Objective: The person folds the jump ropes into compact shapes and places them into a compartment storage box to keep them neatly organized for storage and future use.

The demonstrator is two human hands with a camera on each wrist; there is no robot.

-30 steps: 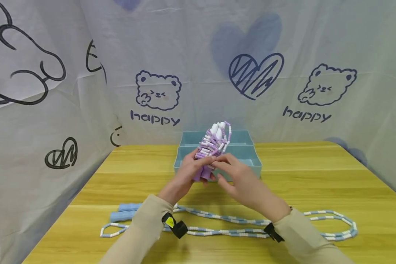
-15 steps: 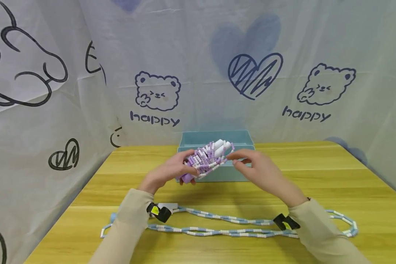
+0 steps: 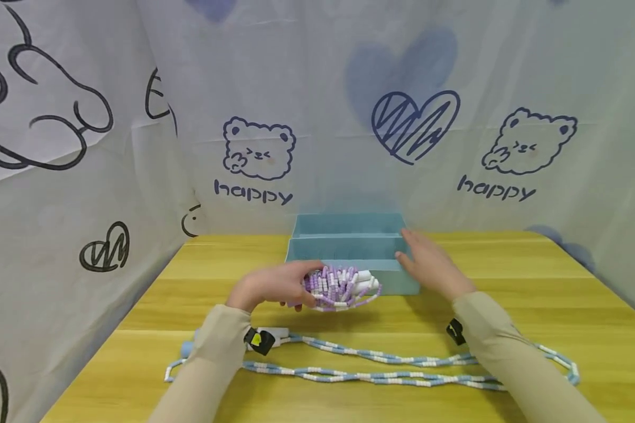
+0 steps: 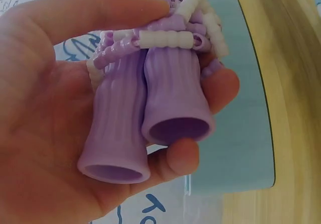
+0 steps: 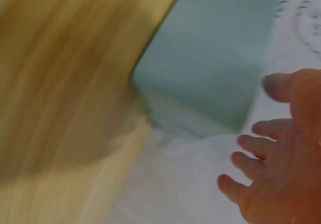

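We see two hands at work over one wooden table point(image 3: 513, 288). The left hand point(image 3: 272, 285) grips one bundled purple-and-white beaded rope point(image 3: 338, 288), holding it above the table just in front of the teal container point(image 3: 397, 285). In the left wrist view we count two purple handles point(image 4: 120, 128), side by side, their two hollow flared ends bare and beads wound around them higher up. The right hand point(image 3: 434, 264) is free of any grasp, fingers extended at the container's right end; we cannot tell whether it touches. The container shows two sections, one behind the other, though we cannot tell whether they are joined. Nearer us lies one blue-and-white beaded rope point(image 3: 354, 377), stretched lengthwise and partly covered by two beige sleeves point(image 3: 211, 358). On the backdrop point(image 3: 323, 88) we count two bears point(image 3: 259, 150), two "happy" captions point(image 3: 253, 192) and two scribbled hearts point(image 3: 415, 126).
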